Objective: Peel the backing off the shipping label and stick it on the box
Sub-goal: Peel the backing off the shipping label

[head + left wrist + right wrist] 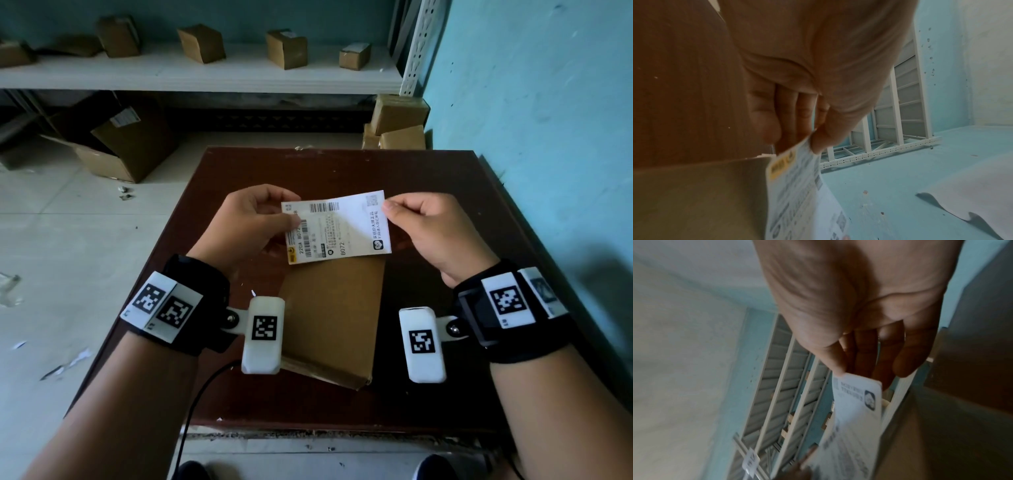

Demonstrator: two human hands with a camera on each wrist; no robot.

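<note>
Both hands are up over the middle of the dark brown counter (445, 178), holding the shipping label (337, 228) between them, printed side up. The left hand (248, 224) pinches the label's left end, thumb on top right by the barcode, fingers underneath. The right hand (435, 233) pinches the far right corner, near the QR code, with the rest of its fingers curled in. So neither hand is loose, both are closed on the label.

The label sits flat-ish in the air, tilted a bit, and can't tell from here if the backing has started coming off at all. It hovers over the far end of the box (334, 322), not touching it. The box is a flat brown cardboard one lying on the counter, running from the middle back toward the near edge, between the two wrists.

Behind the counter there's a white shelf (191, 73) with a few small cardboard boxes on it.
</note>
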